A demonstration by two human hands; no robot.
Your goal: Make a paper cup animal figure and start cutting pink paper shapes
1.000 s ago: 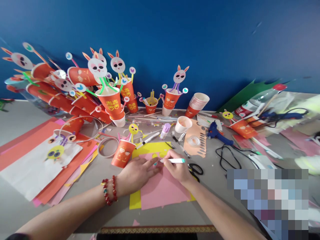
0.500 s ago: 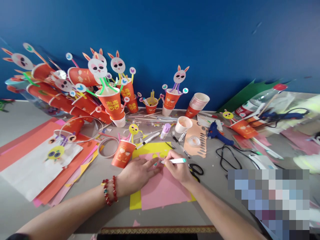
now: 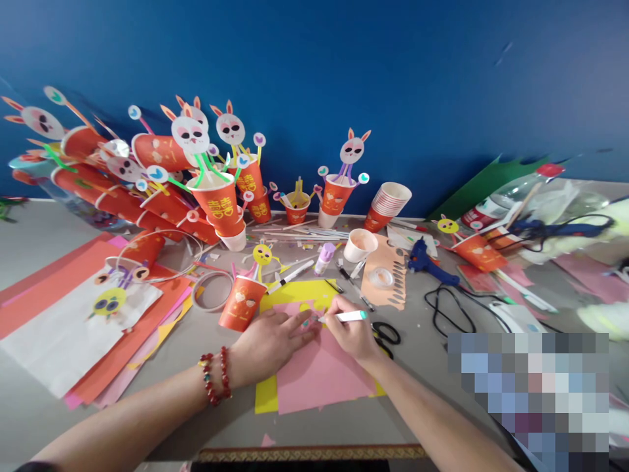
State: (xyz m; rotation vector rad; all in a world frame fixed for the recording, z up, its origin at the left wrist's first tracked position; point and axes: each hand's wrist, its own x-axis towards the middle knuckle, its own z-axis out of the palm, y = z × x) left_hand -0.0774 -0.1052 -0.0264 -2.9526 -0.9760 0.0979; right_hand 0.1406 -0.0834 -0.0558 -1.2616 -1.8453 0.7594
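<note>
My right hand [image 3: 350,331] is closed around a white marker with a green end [image 3: 350,316], its tip down at the upper part of a pink paper sheet [image 3: 322,373]. Flat on the left edge of that sheet lies my left hand [image 3: 270,344], fingers stretched toward the marker tip. Small green marks show by the fingertips. Under the pink sheet is a yellow sheet [image 3: 266,395]. An orange paper cup [image 3: 242,303] with a yellow rabbit face [image 3: 263,254] stands just left of the sheets. Black-handled scissors [image 3: 386,333] lie beside my right wrist, partly hidden.
Orange cups with white rabbit faces [image 3: 190,136] crowd the back left. A blue glue gun [image 3: 432,263] with a black cord, a tape roll [image 3: 213,290], a glue stick [image 3: 324,257] and stacked cups [image 3: 388,204] surround the sheets. At the right, a co-worker's light sleeve [image 3: 602,326] shows.
My hands and the marker stay almost in place, the marker tip shifting very slightly. At the far right, a co-worker's blurred sleeve has moved.
</note>
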